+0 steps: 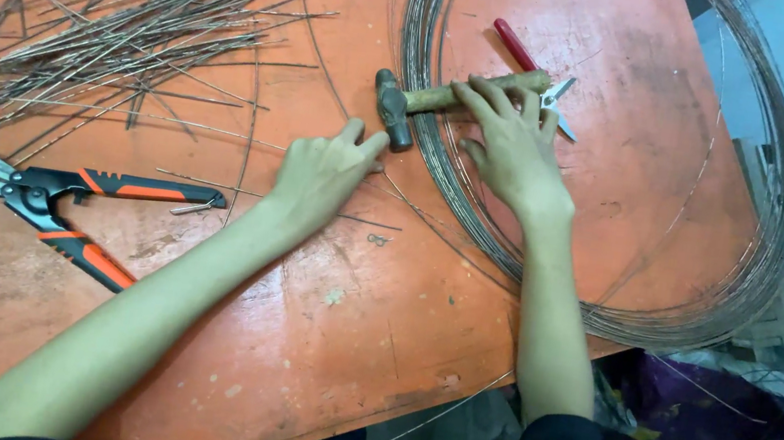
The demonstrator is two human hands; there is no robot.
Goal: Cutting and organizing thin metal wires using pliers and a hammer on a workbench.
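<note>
My left hand rests on the orange table, its forefinger and thumb stretched toward the steel head of a hammer and close to touching it. My right hand lies over the hammer's wooden handle, fingertips on it, not gripping it. The hammer lies across a large coil of thin steel wire. A thin cut wire runs under my left hand.
A heap of cut straight wires fills the far left. Bolt cutters with black and orange handles lie at the left. Red-handled scissors lie inside the coil. The table's edge runs near my body; clutter sits on the floor at right.
</note>
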